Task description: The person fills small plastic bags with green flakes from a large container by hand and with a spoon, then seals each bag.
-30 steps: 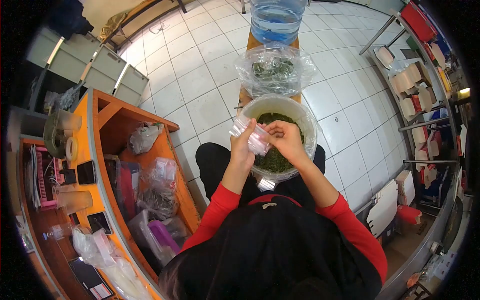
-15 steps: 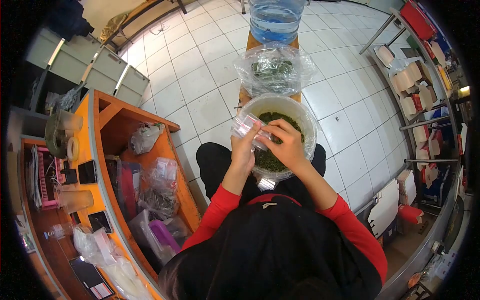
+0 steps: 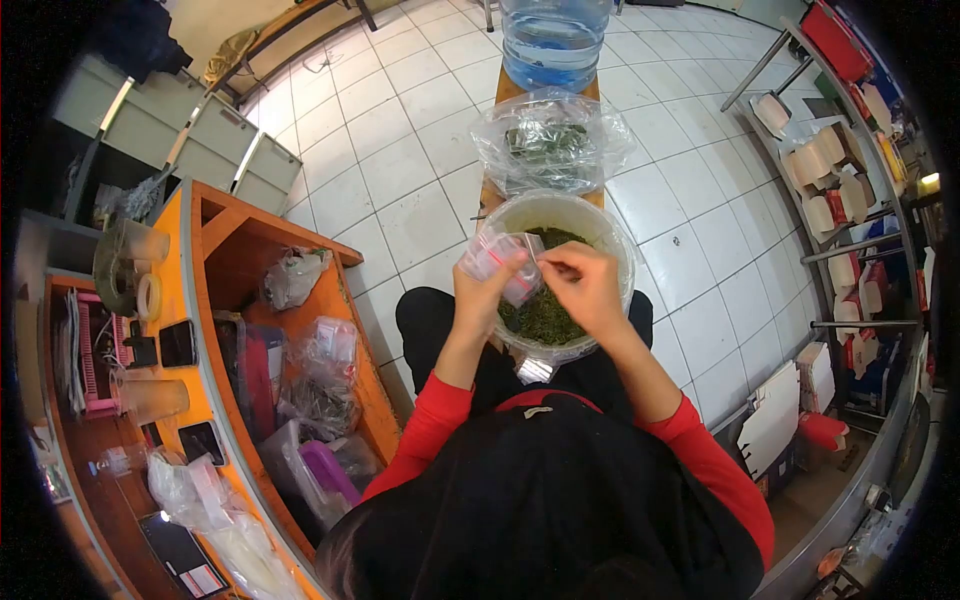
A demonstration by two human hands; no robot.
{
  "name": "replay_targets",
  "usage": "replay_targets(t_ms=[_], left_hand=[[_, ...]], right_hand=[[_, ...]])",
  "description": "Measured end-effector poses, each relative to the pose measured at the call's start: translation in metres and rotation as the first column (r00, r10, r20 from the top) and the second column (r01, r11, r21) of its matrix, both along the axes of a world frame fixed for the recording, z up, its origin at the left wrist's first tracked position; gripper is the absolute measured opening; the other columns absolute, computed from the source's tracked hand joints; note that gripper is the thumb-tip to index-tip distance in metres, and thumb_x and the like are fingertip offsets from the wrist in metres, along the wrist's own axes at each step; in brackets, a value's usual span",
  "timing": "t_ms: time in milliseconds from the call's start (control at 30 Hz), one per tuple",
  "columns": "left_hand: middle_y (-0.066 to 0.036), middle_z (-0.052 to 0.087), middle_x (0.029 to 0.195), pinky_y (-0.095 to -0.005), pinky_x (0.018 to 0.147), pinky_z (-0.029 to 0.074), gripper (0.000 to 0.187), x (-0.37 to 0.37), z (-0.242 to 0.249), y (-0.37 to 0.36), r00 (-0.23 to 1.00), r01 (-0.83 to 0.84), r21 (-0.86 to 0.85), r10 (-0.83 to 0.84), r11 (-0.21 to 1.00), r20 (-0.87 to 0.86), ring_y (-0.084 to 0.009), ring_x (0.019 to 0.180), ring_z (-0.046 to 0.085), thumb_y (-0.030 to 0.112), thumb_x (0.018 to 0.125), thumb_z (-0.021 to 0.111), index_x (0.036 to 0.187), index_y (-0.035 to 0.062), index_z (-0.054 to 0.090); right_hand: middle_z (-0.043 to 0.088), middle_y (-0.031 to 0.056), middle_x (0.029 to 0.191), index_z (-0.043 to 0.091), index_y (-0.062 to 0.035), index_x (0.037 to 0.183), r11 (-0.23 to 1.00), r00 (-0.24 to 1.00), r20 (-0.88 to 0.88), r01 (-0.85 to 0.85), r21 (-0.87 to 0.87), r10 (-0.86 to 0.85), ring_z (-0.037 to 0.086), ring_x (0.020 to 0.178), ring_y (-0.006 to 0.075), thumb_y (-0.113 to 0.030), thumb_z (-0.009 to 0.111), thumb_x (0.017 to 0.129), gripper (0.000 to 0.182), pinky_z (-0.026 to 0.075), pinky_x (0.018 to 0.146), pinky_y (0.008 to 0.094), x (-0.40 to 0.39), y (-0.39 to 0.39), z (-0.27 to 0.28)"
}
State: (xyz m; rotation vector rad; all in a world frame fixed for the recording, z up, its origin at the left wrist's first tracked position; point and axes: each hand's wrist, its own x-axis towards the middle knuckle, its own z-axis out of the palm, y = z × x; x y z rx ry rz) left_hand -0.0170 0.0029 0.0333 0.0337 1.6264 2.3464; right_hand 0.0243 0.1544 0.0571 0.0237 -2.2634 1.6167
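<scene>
My left hand [image 3: 482,298] is closed on several small clear zip bags [image 3: 497,258] with pink-red stripes. With thumb and fingertips together, my right hand [image 3: 588,285] pinches the edge of one small zip bag [image 3: 528,246] beside that bunch. Both hands are above a whitish bucket [image 3: 622,235], which stands between my knees. Chopped green leaves [image 3: 550,315] lie inside it, partly hidden by my hands and the bags.
Beyond the bucket, a clear plastic bag of greens [image 3: 548,140] and a large blue water bottle [image 3: 553,45] stand on a wooden bench [image 3: 497,205]. An orange desk [image 3: 205,345] with phones is at left. A metal rack [image 3: 860,235] holding cartons stands at right.
My right hand has moved slightly right, away from the left, drawing a bag's edge apart from the bunch. My left hand has shifted a little left and turned the bags.
</scene>
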Motion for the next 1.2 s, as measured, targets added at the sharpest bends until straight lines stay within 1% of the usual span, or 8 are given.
replay_targets(t_ms=[100, 233, 400, 500, 633, 767, 1067, 1200], left_hand=[[-0.015, 0.065, 0.103, -0.0322, 0.080, 0.050, 0.024, -0.010, -0.005, -0.014, 0.994, 0.076, 0.088, -0.082, 0.993, 0.068, -0.0206, 0.093, 0.063, 0.008, 0.084, 0.062, 0.106, -0.0003, 0.056], [-0.020, 0.063, 0.108, -0.0366, 0.083, 0.051, 0.019, -0.019, -0.019, -0.032, 0.980, 0.054, 0.166, -0.084, 0.985, 0.181, -0.0267, 0.100, 0.063, 0.010, 0.089, 0.051, 0.106, 0.0018, 0.052], [0.001, 0.051, 0.071, -0.0225, 0.054, 0.038, 0.017, -0.011, -0.010, -0.019, 0.956, -0.271, 0.151, 0.247, 0.951, 0.158, -0.0058, 0.056, 0.042, 0.019, 0.090, 0.060, 0.098, 0.0048, 0.055], [0.001, 0.054, 0.072, -0.0211, 0.053, 0.035, 0.016, 0.004, -0.002, 0.002, 0.973, -0.203, -0.284, 0.225, 0.937, 0.047, -0.0029, 0.057, 0.043, 0.018, 0.083, 0.070, 0.084, 0.0047, 0.061], [-0.001, 0.065, 0.073, -0.0211, 0.057, 0.044, 0.013, 0.009, 0.000, 0.031, 0.912, -0.112, -0.179, 0.029, 0.977, -0.410, -0.0065, 0.064, 0.057, 0.010, 0.078, 0.075, 0.083, 0.0004, 0.068], [-0.004, 0.069, 0.075, -0.0247, 0.062, 0.049, 0.014, 0.005, 0.002, 0.019, 0.977, 0.159, -0.297, -0.193, 0.942, -0.088, -0.0073, 0.070, 0.060, 0.012, 0.077, 0.075, 0.081, -0.0004, 0.069], [-0.007, 0.067, 0.072, -0.0254, 0.059, 0.047, 0.017, 0.003, 0.014, 0.014, 0.881, 0.173, -0.531, -0.372, 0.830, -0.294, -0.0081, 0.063, 0.058, 0.015, 0.080, 0.071, 0.086, -0.0013, 0.069], [-0.004, 0.066, 0.071, -0.0260, 0.056, 0.045, 0.018, -0.001, 0.008, 0.012, 0.944, 0.281, -0.411, -0.327, 0.867, -0.045, -0.0080, 0.061, 0.056, 0.016, 0.080, 0.071, 0.086, -0.0013, 0.069]], right_hand=[[0.067, 0.0108, 0.076, 0.068, 0.0060, 0.084, 0.824, 0.908, 0.338, -0.017, -0.566, 0.250, 0.065, 0.062, 0.0172, -0.004, 0.069, 0.076, 0.013, 0.052, 0.058, 0.0239, -0.007, 0.026, -0.006], [0.066, 0.0115, 0.074, 0.069, 0.0060, 0.084, 0.757, 0.834, 0.465, 0.091, -0.647, 0.297, 0.064, 0.062, 0.0163, -0.005, 0.071, 0.075, 0.014, 0.053, 0.060, 0.0236, -0.004, 0.054, -0.005], [0.064, 0.0056, 0.065, 0.069, 0.0018, 0.074, 0.873, 0.870, 0.470, 0.111, -0.475, 0.145, 0.057, 0.054, 0.0106, -0.006, 0.077, 0.069, 0.012, 0.044, 0.050, 0.0213, 0.001, 0.057, -0.014], [0.062, 0.0038, 0.061, 0.066, -0.0002, 0.067, 0.950, 0.904, 0.421, 0.068, -0.305, 0.071, 0.054, 0.053, 0.0085, -0.006, 0.079, 0.066, 0.014, 0.041, 0.049, 0.0219, 0.003, 0.037, -0.014], [0.061, 0.0067, 0.061, 0.061, 0.0016, 0.066, 0.999, 0.965, 0.261, 0.032, 0.033, -0.040, 0.055, 0.053, 0.0093, -0.006, 0.078, 0.067, 0.018, 0.044, 0.052, 0.0250, 0.004, 0.020, -0.008], [0.061, 0.0099, 0.065, 0.059, 0.0047, 0.072, 0.998, 0.974, 0.227, -0.026, 0.055, 0.013, 0.060, 0.056, 0.0160, -0.002, 0.075, 0.068, 0.017, 0.047, 0.054, 0.0280, 0.008, 0.015, 0.005], [0.061, 0.0076, 0.062, 0.062, 0.0020, 0.072, 0.957, 0.979, 0.197, -0.097, 0.272, 0.043, 0.063, 0.057, 0.0150, -0.008, 0.075, 0.070, 0.017, 0.047, 0.052, 0.0281, 0.009, 0.022, -0.007], [0.061, 0.0110, 0.062, 0.061, 0.0022, 0.071, 0.988, 0.922, 0.368, -0.147, 0.050, 0.119, 0.063, 0.056, 0.0192, -0.009, 0.075, 0.071, 0.018, 0.047, 0.054, 0.0297, 0.009, 0.021, 0.002]])
